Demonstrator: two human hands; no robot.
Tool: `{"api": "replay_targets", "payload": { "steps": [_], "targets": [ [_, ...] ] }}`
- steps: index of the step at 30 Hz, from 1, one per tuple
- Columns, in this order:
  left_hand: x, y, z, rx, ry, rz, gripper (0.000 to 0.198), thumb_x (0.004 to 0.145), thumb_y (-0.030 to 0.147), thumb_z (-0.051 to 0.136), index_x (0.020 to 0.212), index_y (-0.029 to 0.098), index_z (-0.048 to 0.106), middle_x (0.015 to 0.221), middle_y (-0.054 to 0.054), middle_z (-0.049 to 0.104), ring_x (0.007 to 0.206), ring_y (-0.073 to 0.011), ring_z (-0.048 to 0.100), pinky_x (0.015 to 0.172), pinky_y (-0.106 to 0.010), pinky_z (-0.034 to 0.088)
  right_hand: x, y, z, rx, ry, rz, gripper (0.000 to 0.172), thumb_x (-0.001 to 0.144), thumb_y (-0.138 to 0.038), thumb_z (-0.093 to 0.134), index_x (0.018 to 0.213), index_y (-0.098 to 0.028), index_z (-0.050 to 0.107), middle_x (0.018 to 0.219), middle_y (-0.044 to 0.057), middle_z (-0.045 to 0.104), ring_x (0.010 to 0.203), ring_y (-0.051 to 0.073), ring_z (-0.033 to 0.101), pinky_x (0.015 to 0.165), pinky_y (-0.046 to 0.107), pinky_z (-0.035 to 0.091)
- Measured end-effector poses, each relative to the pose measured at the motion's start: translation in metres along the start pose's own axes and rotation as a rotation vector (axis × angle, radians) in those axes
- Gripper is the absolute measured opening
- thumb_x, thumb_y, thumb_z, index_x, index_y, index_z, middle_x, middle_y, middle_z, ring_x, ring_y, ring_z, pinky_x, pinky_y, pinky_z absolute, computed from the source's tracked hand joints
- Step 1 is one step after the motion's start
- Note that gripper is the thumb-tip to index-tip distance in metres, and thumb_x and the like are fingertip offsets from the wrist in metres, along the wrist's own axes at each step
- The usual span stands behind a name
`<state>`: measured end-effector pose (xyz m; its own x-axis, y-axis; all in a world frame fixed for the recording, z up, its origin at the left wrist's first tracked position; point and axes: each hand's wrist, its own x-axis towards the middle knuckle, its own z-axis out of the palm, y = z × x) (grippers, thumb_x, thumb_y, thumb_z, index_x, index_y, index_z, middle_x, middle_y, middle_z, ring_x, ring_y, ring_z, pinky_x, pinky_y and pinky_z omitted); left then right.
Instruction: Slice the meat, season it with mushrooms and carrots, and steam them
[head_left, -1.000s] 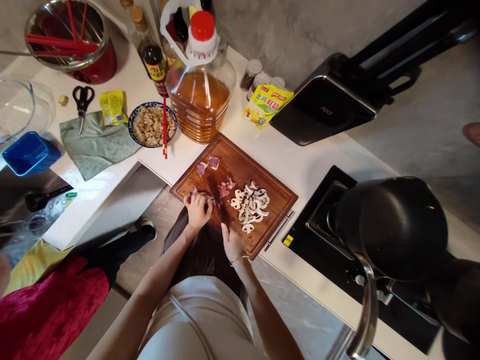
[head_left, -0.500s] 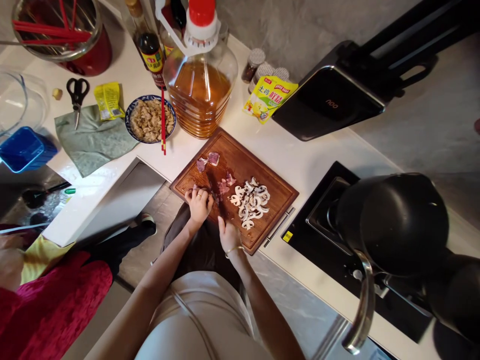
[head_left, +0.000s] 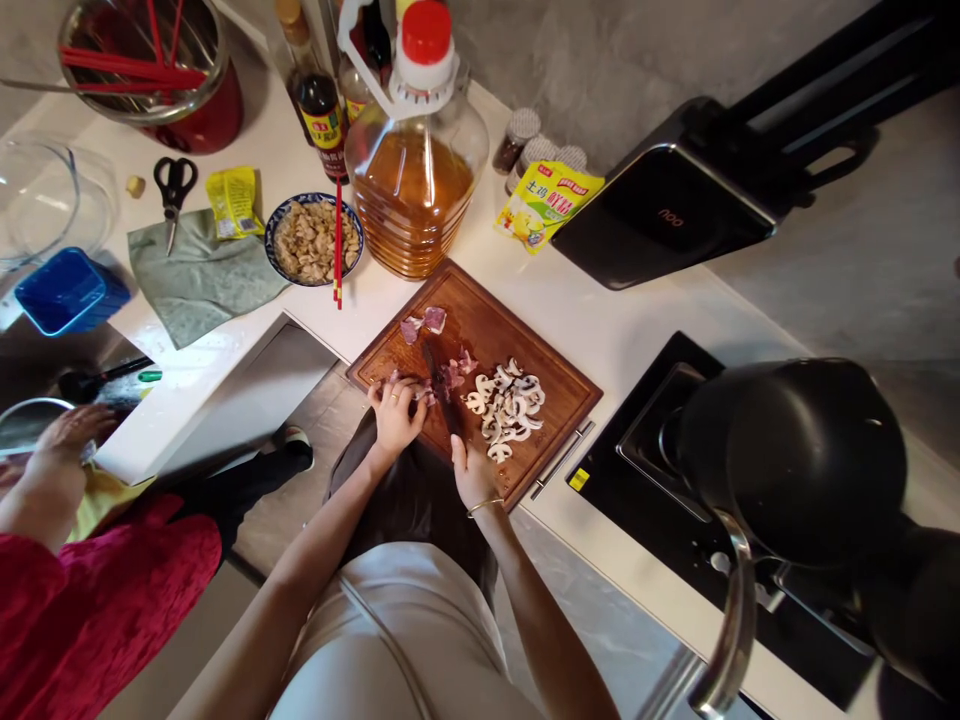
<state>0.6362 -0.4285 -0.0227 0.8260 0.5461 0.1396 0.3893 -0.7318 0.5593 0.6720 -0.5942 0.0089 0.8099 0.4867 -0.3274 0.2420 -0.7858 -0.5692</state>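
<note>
My right hand (head_left: 474, 474) is wrapped round the handle of a dark-bladed knife (head_left: 442, 392), whose blade lies over the wooden cutting board (head_left: 559, 385). My left hand (head_left: 399, 412) presses with curled fingers on a piece of reddish meat (head_left: 421, 390) close to the blade's left side. Small cut meat pieces (head_left: 457, 371) lie just right of the blade. Two larger meat chunks (head_left: 424, 323) rest near the board's far corner. Sliced mushrooms (head_left: 510, 405) form a pile on the board's right half.
An oil jug (head_left: 420, 190) stands behind the board, beside a bowl of cooked-looking pieces (head_left: 307, 245) with red chopsticks across it. A black pot (head_left: 814, 460) sits on the stove (head_left: 660, 500) at right. A co-worker's hand (head_left: 71, 440) is at the sink, left.
The knife has shifted slightly right, away from my left fingers, with cut meat beside it. The co-worker's hand has come further into view with a clear round container.
</note>
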Motion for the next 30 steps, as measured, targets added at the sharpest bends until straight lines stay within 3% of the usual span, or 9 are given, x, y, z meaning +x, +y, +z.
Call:
{"api": "replay_targets", "payload": {
  "steps": [5,10,16,20,23,28,30],
  "targets": [
    [0.0,-0.002,0.009,0.024,-0.032,-0.002,0.013,0.089,0.033,0.051,0.093,0.025,0.06,0.108,-0.005,0.068,0.11,-0.025,0.055,0.105,-0.048,0.019,-0.009,-0.002,-0.005,-0.051,-0.066,0.028,0.064,0.097,-0.05,0.016,0.105,-0.013,0.068,0.084,0.014,0.071,0.087,0.022,0.066,0.076,0.028,0.047],
    [0.003,0.0,0.015,0.071,-0.025,-0.041,0.014,0.089,0.034,0.051,0.089,0.023,0.06,0.103,-0.006,0.068,0.109,-0.0266,0.055,0.103,-0.049,0.022,-0.016,0.0,-0.006,-0.096,-0.084,0.075,0.071,0.097,-0.053,0.012,0.093,-0.013,0.07,0.084,0.015,0.071,0.079,0.022,0.068,0.069,0.028,0.046],
    [0.008,0.002,0.013,0.111,-0.03,-0.01,0.015,0.09,0.035,0.05,0.091,0.024,0.061,0.103,-0.005,0.068,0.108,-0.0246,0.054,0.103,-0.048,0.023,-0.016,0.016,-0.024,-0.096,-0.007,0.138,0.081,0.092,-0.065,0.006,0.085,-0.014,0.069,0.073,0.014,0.07,0.066,0.023,0.066,0.061,0.031,0.044],
    [0.007,0.001,0.012,0.113,-0.029,-0.015,0.014,0.09,0.034,0.05,0.089,0.024,0.061,0.105,-0.005,0.067,0.107,-0.0247,0.054,0.104,-0.049,0.022,-0.015,0.01,-0.031,-0.059,-0.024,0.13,0.08,0.092,-0.063,0.006,0.087,-0.015,0.069,0.069,0.012,0.069,0.066,0.022,0.066,0.063,0.03,0.046],
    [0.005,-0.001,0.013,0.115,-0.026,-0.008,0.014,0.089,0.032,0.05,0.088,0.023,0.06,0.104,-0.006,0.067,0.107,-0.0255,0.054,0.104,-0.049,0.022,-0.018,0.003,-0.023,-0.054,-0.075,0.105,0.074,0.095,-0.058,0.01,0.091,-0.014,0.07,0.076,0.013,0.071,0.073,0.021,0.068,0.067,0.028,0.048],
    [0.002,-0.004,0.015,0.125,-0.035,0.01,0.014,0.089,0.032,0.049,0.088,0.022,0.059,0.103,-0.007,0.067,0.108,-0.0259,0.054,0.105,-0.048,0.022,-0.024,0.0,0.003,-0.059,-0.041,0.041,0.062,0.098,-0.048,0.018,0.12,-0.008,0.061,0.114,0.019,0.066,0.105,0.024,0.064,0.086,0.031,0.048],
    [0.002,-0.003,0.015,0.132,-0.041,0.005,0.014,0.089,0.032,0.05,0.089,0.022,0.059,0.104,-0.008,0.066,0.11,-0.0266,0.053,0.105,-0.048,0.022,-0.023,-0.001,0.01,-0.095,-0.065,0.075,0.058,0.099,-0.045,0.021,0.117,-0.008,0.062,0.11,0.019,0.068,0.103,0.024,0.065,0.086,0.031,0.048]
  ]
}}
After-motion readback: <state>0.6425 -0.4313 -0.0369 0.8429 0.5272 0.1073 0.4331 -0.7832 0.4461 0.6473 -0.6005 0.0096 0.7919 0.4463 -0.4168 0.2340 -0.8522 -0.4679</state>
